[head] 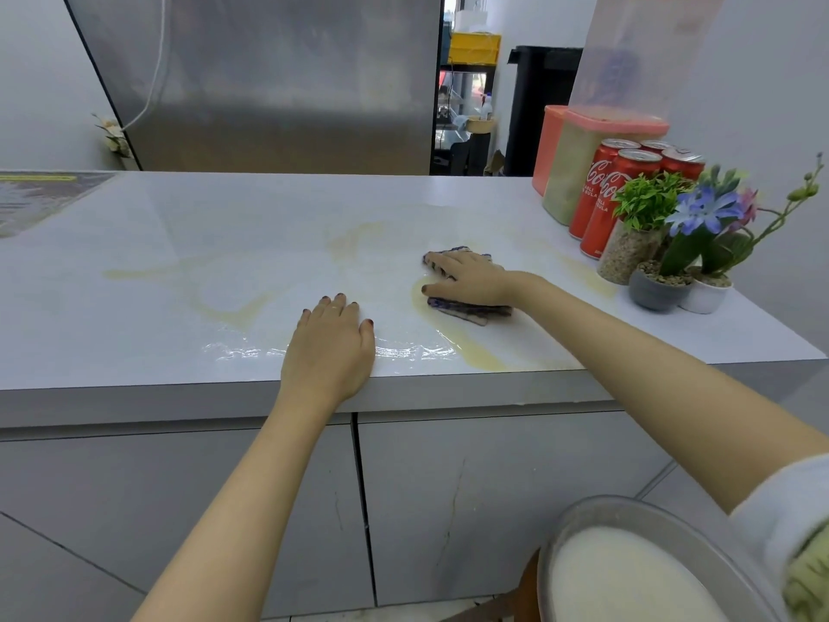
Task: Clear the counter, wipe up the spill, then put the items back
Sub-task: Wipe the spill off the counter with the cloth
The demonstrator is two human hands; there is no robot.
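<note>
A yellowish spill (233, 307) streaks across the white counter (134, 352), with a wet shine near the front edge. My right hand (471, 278) presses flat on a folded purple cloth (471, 309) lying on the spill at centre right. My left hand (332, 338) rests flat on the counter near the front edge, fingers straight. Red cola cans (605, 195), a pink-lidded container (578, 163) and small potted plants (673, 258) stand grouped at the counter's right end.
A steel fridge (269, 83) stands behind the counter. A black bin (538, 105) and yellow crate (475, 47) sit in the back room. A metal bowl of white liquid (628, 572) is low at the right, below the counter.
</note>
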